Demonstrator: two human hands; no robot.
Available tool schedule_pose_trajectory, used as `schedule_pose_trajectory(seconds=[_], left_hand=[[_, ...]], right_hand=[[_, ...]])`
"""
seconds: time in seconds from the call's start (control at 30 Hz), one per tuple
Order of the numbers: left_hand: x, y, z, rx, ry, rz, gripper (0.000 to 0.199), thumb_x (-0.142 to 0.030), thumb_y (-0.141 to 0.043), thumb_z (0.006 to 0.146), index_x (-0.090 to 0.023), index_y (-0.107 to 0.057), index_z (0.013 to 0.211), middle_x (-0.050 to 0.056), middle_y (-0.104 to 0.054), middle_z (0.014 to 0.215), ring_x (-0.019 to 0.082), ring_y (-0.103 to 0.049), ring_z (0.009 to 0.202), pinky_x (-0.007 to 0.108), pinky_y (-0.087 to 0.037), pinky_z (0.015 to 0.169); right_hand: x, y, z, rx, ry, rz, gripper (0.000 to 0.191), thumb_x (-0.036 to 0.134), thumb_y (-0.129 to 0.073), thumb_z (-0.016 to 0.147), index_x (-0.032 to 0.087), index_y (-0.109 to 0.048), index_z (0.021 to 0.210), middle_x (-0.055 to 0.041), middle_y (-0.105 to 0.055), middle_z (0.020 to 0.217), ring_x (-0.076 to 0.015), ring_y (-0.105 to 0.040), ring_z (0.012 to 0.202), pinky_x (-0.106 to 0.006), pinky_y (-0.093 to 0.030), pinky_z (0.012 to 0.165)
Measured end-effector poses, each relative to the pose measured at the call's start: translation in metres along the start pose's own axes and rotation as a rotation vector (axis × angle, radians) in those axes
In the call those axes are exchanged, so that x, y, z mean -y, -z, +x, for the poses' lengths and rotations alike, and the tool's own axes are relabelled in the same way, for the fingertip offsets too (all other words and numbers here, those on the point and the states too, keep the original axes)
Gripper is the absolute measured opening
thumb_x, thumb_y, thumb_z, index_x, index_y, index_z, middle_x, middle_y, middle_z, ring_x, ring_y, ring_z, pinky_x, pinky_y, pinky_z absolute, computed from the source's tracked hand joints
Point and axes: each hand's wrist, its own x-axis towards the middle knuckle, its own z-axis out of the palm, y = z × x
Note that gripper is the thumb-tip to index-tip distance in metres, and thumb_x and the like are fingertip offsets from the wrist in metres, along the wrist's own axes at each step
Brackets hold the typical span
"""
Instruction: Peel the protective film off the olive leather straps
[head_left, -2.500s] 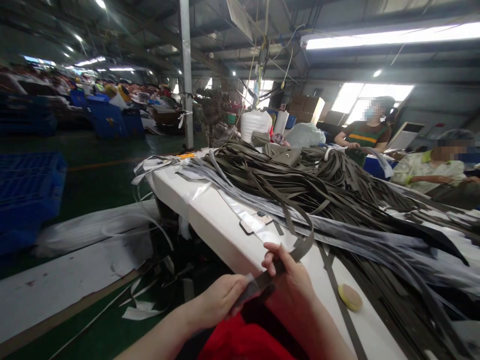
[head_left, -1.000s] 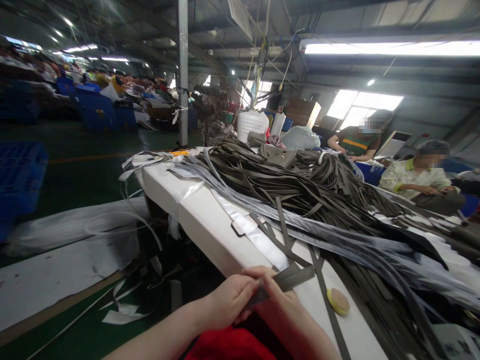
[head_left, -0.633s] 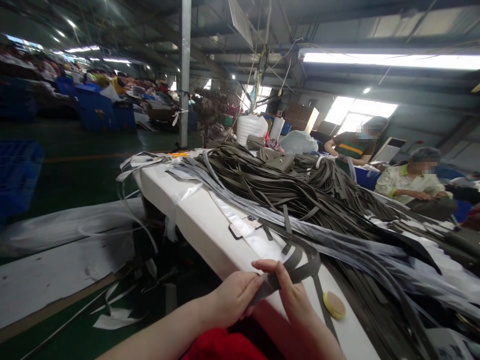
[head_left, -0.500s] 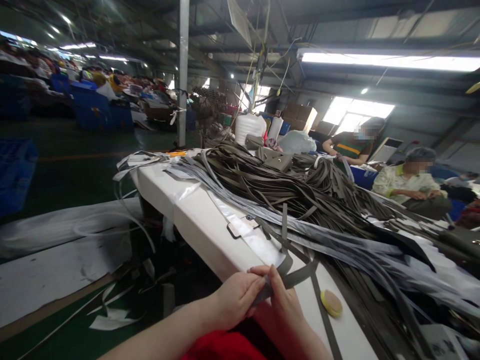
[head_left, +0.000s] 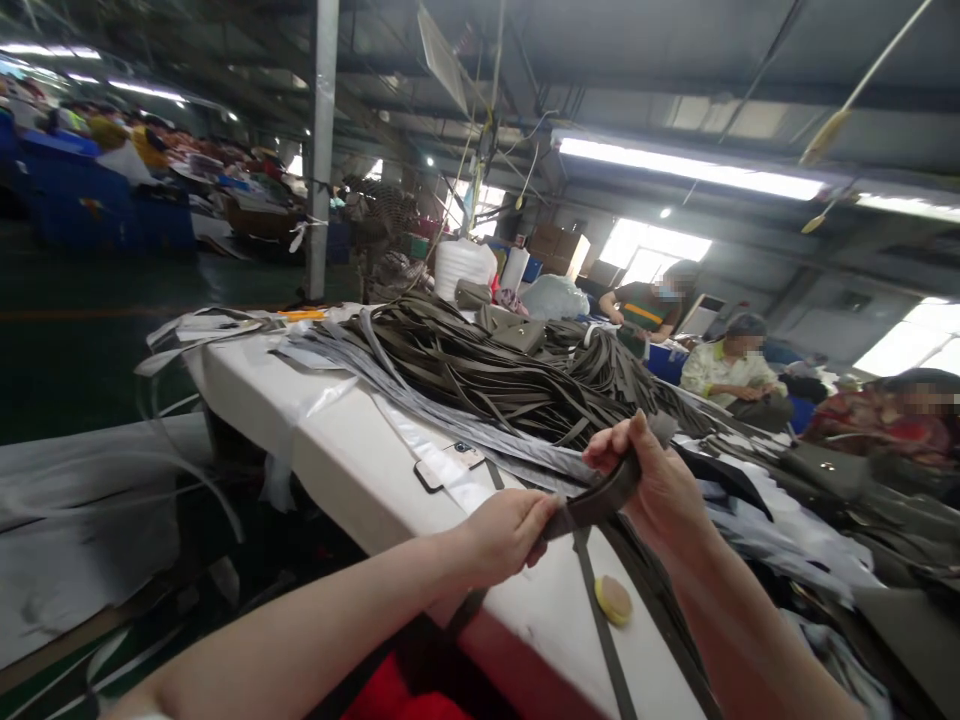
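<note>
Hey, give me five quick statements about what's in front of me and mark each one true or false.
1. The left hand and right hand hold one dark strap. True.
2. Both hands wear gloves. False: both are bare.
3. A pile of straps lies on the table. True.
4. The yellow-edged disc is in the right hand. False: it lies on the table.
5. In view, the post stands left of the fan. True.
</note>
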Motion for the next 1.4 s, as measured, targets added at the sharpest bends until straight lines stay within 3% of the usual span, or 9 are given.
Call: schedule_pose_trajectory(seconds=[0.17,0.27,0.37,0.63,0.73,0.87,1.07,1.27,1.4], left_hand=[[-0.027,-0.006,0.026,-0.029,-0.060,-0.124,0.059,-0.073,-0.030,0.090,-0.020,-0.044,0.067,-0.005,-0.044,0.045,0.008,-0.036,0.035,0.021,-0.027,0.036],[-0.040,-0.009,0.032,-0.004,-0.100,-0.174,0.062,-0.074,-0.031,0.090,-0.020,-0.045,0.063,-0.005,-0.043,0.044,0.008,-0.036,0.035,0.021,-0.026,0.035],[-0.044,-0.012,0.030,0.017,-0.121,-0.235,0.065,-0.076,-0.031,0.088,-0.019,-0.047,0.062,-0.005,-0.040,0.042,0.008,-0.034,0.034,0.021,-0.022,0.033],[-0.028,-0.017,0.015,-0.019,-0.074,-0.219,0.064,-0.078,-0.033,0.087,-0.019,-0.045,0.064,-0.004,-0.044,0.046,0.008,-0.036,0.036,0.021,-0.025,0.035],[-0.034,-0.017,0.016,-0.015,-0.102,-0.233,0.065,-0.077,-0.032,0.088,-0.019,-0.046,0.063,-0.004,-0.045,0.045,0.008,-0.036,0.036,0.021,-0.026,0.036],[-0.042,-0.020,0.016,0.001,-0.137,-0.240,0.070,-0.079,-0.029,0.087,-0.018,-0.044,0.055,-0.003,-0.043,0.043,0.007,-0.036,0.034,0.021,-0.023,0.034],[-0.043,-0.022,0.020,-0.014,-0.110,-0.290,0.065,-0.079,-0.035,0.085,-0.018,-0.053,0.075,-0.005,-0.044,0.045,0.009,-0.035,0.034,0.021,-0.023,0.033],[-0.059,-0.025,0.030,0.016,-0.201,-0.219,0.066,-0.074,-0.031,0.090,-0.019,-0.045,0.057,-0.003,-0.043,0.042,0.008,-0.036,0.034,0.022,-0.024,0.035],[-0.058,-0.029,0.033,0.013,-0.167,-0.255,0.063,-0.077,-0.035,0.087,-0.019,-0.046,0.064,-0.005,-0.043,0.044,0.008,-0.036,0.034,0.021,-0.024,0.034]], right_hand=[[0.037,0.005,0.006,0.089,0.103,-0.106,0.026,0.046,-0.078,0.079,0.022,-0.070,0.078,0.0010,-0.063,0.070,-0.0140,-0.061,0.069,-0.024,-0.052,0.068],[0.029,0.000,-0.007,0.224,0.025,-0.437,0.041,0.058,-0.064,0.086,0.020,-0.076,0.090,-0.0065,-0.071,0.087,-0.0222,-0.066,0.085,-0.033,-0.053,0.081],[0.008,-0.006,-0.024,0.267,-0.098,-0.603,0.055,0.067,-0.054,0.088,0.020,-0.074,0.110,-0.0081,-0.072,0.094,-0.0250,-0.068,0.081,-0.039,-0.054,0.079],[0.019,0.014,-0.011,0.063,-0.107,-0.311,0.051,0.066,-0.065,0.081,0.018,-0.078,0.092,-0.0102,-0.074,0.095,-0.0255,-0.066,0.094,-0.039,-0.049,0.093],[0.018,0.007,-0.016,0.192,-0.165,-0.383,0.060,0.070,-0.057,0.085,0.016,-0.076,0.104,-0.0121,-0.075,0.098,-0.0259,-0.068,0.091,-0.040,-0.051,0.090],[0.009,-0.008,-0.033,0.330,-0.316,-0.480,0.069,0.073,-0.049,0.087,0.016,-0.069,0.121,-0.0103,-0.074,0.079,-0.0243,-0.069,0.062,-0.037,-0.054,0.062],[0.043,0.007,-0.013,0.077,-0.089,-0.263,0.045,0.058,-0.070,0.080,0.017,-0.077,0.097,-0.0105,-0.075,0.101,-0.0242,-0.067,0.100,-0.034,-0.050,0.094],[0.036,0.003,-0.026,0.311,-0.322,-0.422,0.062,0.070,-0.055,0.086,0.017,-0.072,0.113,-0.0128,-0.075,0.100,-0.0309,-0.070,0.097,-0.046,-0.054,0.085],[0.050,0.012,-0.023,0.230,-0.189,-0.396,0.059,0.068,-0.056,0.086,0.016,-0.075,0.105,-0.0124,-0.075,0.103,-0.0291,-0.067,0.103,-0.045,-0.049,0.096]])
